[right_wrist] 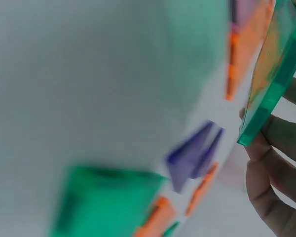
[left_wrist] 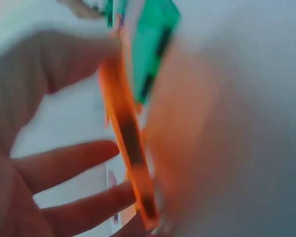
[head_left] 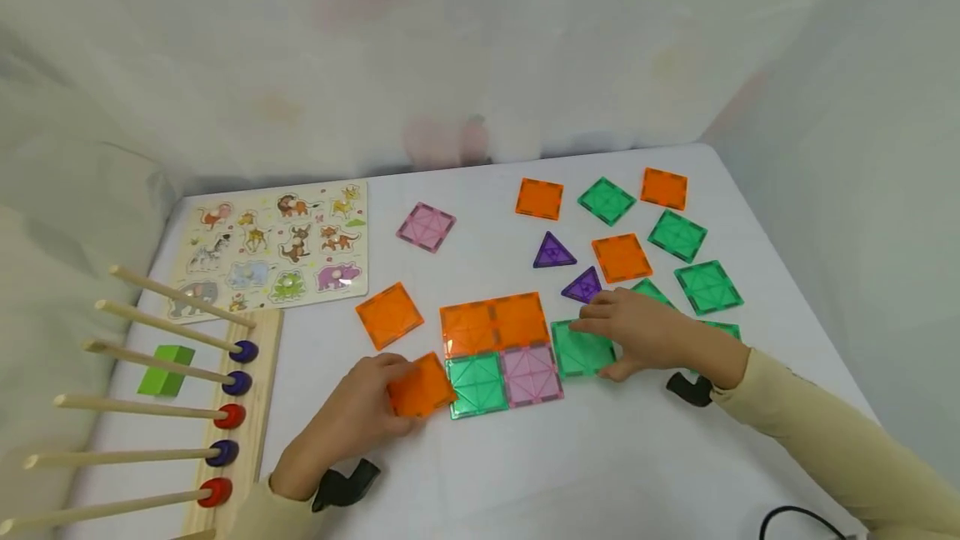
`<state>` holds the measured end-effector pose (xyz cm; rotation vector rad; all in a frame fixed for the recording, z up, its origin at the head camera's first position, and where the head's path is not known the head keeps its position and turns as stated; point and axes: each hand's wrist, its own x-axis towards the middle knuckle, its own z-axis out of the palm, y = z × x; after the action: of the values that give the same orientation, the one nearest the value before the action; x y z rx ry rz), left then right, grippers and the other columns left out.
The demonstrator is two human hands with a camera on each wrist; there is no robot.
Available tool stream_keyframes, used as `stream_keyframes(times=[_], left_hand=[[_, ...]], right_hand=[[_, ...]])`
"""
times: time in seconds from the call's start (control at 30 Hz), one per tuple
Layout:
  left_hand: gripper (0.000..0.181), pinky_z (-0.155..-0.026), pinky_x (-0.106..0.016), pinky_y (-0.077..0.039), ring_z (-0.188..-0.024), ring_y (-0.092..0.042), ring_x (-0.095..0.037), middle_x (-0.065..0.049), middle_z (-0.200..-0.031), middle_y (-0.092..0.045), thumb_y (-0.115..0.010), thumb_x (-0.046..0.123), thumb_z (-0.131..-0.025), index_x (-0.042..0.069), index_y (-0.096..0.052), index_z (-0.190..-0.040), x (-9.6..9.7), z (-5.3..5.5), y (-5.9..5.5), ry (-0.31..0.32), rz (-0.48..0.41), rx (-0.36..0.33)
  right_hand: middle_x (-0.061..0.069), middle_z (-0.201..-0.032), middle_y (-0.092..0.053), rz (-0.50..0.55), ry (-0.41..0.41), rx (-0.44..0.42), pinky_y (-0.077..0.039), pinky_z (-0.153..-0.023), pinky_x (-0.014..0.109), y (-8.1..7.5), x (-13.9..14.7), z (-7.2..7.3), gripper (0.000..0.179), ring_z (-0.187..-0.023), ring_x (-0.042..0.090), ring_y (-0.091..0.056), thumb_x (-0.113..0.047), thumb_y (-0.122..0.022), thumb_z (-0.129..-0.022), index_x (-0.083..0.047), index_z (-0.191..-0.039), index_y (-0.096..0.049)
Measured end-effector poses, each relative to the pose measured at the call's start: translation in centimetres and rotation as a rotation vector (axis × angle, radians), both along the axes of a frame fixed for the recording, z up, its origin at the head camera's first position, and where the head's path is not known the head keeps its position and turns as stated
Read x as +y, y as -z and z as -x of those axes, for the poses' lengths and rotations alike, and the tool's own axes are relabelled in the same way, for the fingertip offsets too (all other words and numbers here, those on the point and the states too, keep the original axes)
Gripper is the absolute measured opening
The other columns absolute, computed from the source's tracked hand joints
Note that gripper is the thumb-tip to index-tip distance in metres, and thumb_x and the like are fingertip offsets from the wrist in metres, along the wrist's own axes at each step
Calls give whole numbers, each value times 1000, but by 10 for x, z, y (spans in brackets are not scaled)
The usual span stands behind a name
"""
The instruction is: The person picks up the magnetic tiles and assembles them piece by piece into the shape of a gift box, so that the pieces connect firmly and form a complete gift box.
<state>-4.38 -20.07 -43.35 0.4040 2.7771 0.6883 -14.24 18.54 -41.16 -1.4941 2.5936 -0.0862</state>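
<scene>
My left hand (head_left: 363, 402) grips an orange square magnetic tile (head_left: 422, 386) by its edges, thumb on one side and fingers on the other. That tile, seen edge-on in the left wrist view, casts an orange glow on the white surface. A green square tile (head_left: 577, 352) is pinched in my right hand (head_left: 641, 327), tilted off the table in the right wrist view. Between the hands lies a flat block of joined tiles: two orange ones (head_left: 521, 321) at the back, a green one (head_left: 477, 386) and a pink one (head_left: 532, 375) in front.
Loose green, orange and purple triangular tiles (head_left: 553, 251) lie at the back right. A lone pink tile (head_left: 426, 227) and an orange tile (head_left: 389, 316) sit left of them. An animal puzzle board (head_left: 262, 273), green block (head_left: 167, 370) and wooden peg rack (head_left: 258, 407) occupy the left.
</scene>
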Motion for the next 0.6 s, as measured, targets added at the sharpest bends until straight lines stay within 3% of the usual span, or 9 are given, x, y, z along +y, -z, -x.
stream_keyframes(times=[0.1,0.17,0.33,0.6], left_hand=[[53,-90,-43,-50,-104,-54,-31,-12,-119,-64,-87,26,-66,5,-70,-112,-1,7,8,-15,80,123],[54,-93,-45,-49,-107,-52,-35,-16,-123,-62,-86,26,-68,3,-69,-113,-1,12,12,-4,116,168],[57,-100,-48,-46,-120,-47,-39,-20,-135,-55,-84,21,-72,0,-65,-121,2,23,13,19,115,124],[62,-106,-51,-39,-134,-37,-41,-20,-146,-44,-81,13,-76,1,-57,-131,-2,33,12,14,89,66]], right_hand=[[8,-120,-66,-13,15,-2,-48,-97,47,10,5,-6,67,-112,30,-57,-50,-76,-74,-11,-127,-62],[10,-121,-65,-15,27,6,-47,-98,47,16,4,-7,68,-113,31,-57,-50,-75,-74,-10,-127,-62],[15,-125,-62,-25,75,16,-47,-98,46,26,2,0,70,-115,34,-55,-49,-75,-76,-7,-129,-60],[20,-135,-55,1,155,-54,-46,-100,50,30,1,8,69,-122,40,-50,-39,-77,-77,-6,-134,-56]])
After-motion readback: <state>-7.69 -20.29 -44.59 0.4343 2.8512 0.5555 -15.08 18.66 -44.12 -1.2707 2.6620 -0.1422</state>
